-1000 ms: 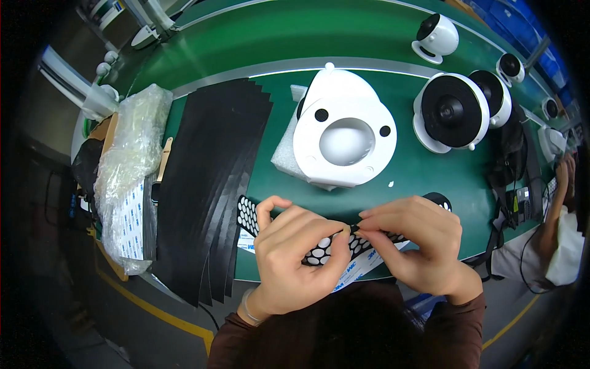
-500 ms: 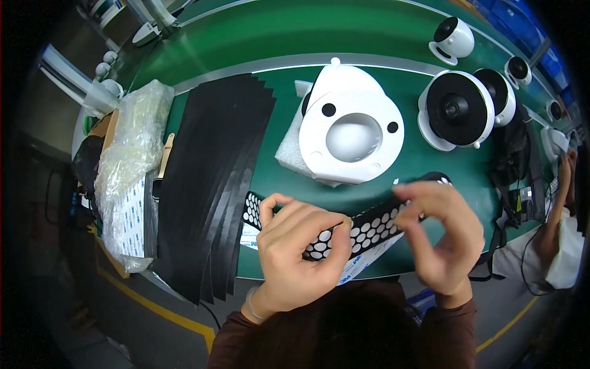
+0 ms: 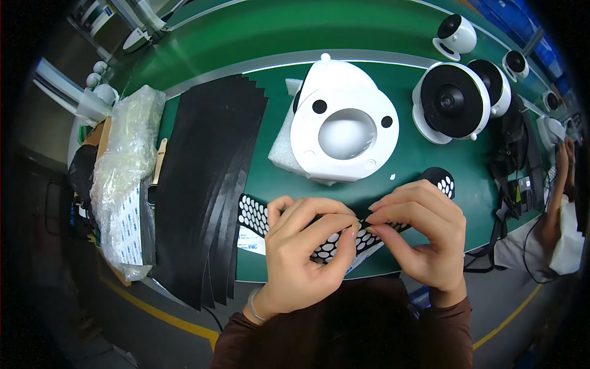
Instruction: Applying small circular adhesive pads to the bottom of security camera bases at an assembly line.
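My left hand (image 3: 310, 249) is pinched closed on a black strip dotted with rows of white circles (image 3: 253, 213), which stretches left and right under both hands. My right hand (image 3: 424, 234) has thumb and fingertips drawn together over the strip, right beside the left fingertips; whatever they pinch is too small to make out. Beyond the hands a white rounded housing (image 3: 344, 167) rests on a white foam block (image 3: 284, 147), its base turned up. Two black round pads (image 3: 319, 107) sit on that base, alongside a large round hollow and two uncovered shallow circles.
Left of the hands lies a fanned stack of black sheets (image 3: 206, 178), then a bubble-wrapped bundle (image 3: 129, 141). Several white devices with black round fronts (image 3: 452, 101) stand at the right. A tiny white scrap (image 3: 393, 176) lies on the green table. Another person's arm (image 3: 556, 190) is at far right.
My right hand has moved left and down, its fingers closing beside my left fingertips. The left hand keeps its pinch on the strip. The whole view has shifted slightly.
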Tool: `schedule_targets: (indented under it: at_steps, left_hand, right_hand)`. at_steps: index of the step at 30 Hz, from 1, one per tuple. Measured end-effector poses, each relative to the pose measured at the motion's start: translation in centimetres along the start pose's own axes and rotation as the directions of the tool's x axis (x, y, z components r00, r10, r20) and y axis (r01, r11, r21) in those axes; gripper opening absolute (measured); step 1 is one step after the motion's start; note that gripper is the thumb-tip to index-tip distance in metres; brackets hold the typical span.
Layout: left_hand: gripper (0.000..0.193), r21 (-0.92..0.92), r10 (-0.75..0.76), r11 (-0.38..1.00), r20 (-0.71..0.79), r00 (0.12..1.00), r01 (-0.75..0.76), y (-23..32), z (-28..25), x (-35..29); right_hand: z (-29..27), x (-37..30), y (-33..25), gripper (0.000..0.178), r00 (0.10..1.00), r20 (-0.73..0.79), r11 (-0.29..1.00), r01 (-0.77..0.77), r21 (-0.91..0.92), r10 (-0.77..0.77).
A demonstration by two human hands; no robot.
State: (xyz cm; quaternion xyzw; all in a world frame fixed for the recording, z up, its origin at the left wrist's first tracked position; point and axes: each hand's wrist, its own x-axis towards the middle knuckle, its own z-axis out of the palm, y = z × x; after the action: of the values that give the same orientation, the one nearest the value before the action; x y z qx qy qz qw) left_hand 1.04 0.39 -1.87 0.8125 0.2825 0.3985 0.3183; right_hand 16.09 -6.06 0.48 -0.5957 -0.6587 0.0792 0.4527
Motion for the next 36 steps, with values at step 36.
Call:
schedule_targets:
  at_steps: [36]
  left_hand:
    - [0.008,0.150,0.001,0.989,-0.119,0.993,0.017,0.1,0.6,-0.7]
  right_hand:
    - [2.6,1.2,1.4,0.008,0.887,-0.266,0.899,-0.281,0.336,0.377]
